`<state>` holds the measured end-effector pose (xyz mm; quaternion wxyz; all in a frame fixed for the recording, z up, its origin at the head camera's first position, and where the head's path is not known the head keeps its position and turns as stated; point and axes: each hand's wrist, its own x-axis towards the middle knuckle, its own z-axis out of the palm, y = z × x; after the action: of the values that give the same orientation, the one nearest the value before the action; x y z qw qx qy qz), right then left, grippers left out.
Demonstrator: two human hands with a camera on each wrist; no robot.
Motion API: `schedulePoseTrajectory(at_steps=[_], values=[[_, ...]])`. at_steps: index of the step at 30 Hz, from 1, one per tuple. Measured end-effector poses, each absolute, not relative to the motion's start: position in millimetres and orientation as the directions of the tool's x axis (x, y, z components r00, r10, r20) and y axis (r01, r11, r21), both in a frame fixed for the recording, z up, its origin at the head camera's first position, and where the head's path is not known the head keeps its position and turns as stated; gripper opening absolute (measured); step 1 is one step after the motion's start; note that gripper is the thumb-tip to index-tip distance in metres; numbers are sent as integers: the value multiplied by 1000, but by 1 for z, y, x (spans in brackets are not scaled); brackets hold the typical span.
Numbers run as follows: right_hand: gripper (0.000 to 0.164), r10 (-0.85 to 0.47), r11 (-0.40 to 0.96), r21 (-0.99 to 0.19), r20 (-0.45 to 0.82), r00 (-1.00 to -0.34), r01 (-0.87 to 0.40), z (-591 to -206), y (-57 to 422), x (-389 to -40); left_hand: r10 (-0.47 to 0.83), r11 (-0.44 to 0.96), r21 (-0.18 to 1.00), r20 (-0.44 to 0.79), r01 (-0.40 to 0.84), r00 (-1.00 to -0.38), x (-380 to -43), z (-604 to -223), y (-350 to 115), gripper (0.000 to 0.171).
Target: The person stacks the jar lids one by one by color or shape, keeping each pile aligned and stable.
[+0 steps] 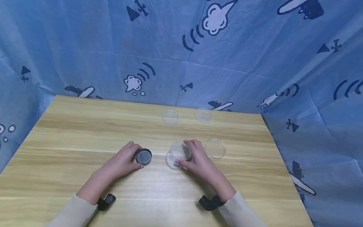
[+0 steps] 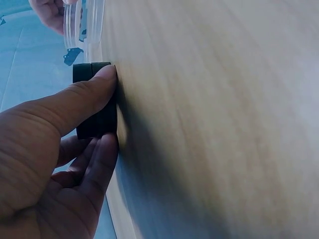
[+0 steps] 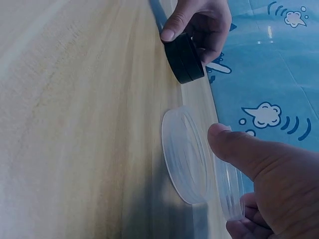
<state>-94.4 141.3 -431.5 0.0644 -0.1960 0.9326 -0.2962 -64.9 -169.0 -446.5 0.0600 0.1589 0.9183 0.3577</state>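
Got L hand (image 1: 124,160) curled round black tin (image 1: 144,156), thumb one side, fingers the other, left of lower clear dish (image 3: 174,149) and not touching. Can't tell if lifted off wood top (image 1: 156,195). Showing a seam, so prob 2 parts; could twist apart if squeezed unevenly imo.

Pinching upper clear disc (image 3: 230,194) w/ R hand (image 1: 199,160), thumb vs fingers at the rim, held over lower clear dish w/ a gap between. Could tilt or slip b/c of the one-sided grip, maybe shoving lower clear dish along. See-thru too, so easy to misjudge the rims.

Other stuff: right of lower clear dish, a loose disc (image 1: 215,148), w/ R hand in between and prob able to bump it. Farther, pretty much straight behind lower clear dish, back-left disc (image 1: 170,117); behind and to its right, back-right disc (image 1: 203,115). Past those, blue curtain (image 1: 158,37), likely limiting reach that way.
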Motion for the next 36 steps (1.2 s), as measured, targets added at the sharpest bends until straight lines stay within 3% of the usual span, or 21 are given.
schedulePoseTrajectory(at_steps=[36], values=[[83,-439,761,-555,-61,-896,-335,-431,138,-73,320,683,689,17,244,-947,-63,-449,-170,45]])
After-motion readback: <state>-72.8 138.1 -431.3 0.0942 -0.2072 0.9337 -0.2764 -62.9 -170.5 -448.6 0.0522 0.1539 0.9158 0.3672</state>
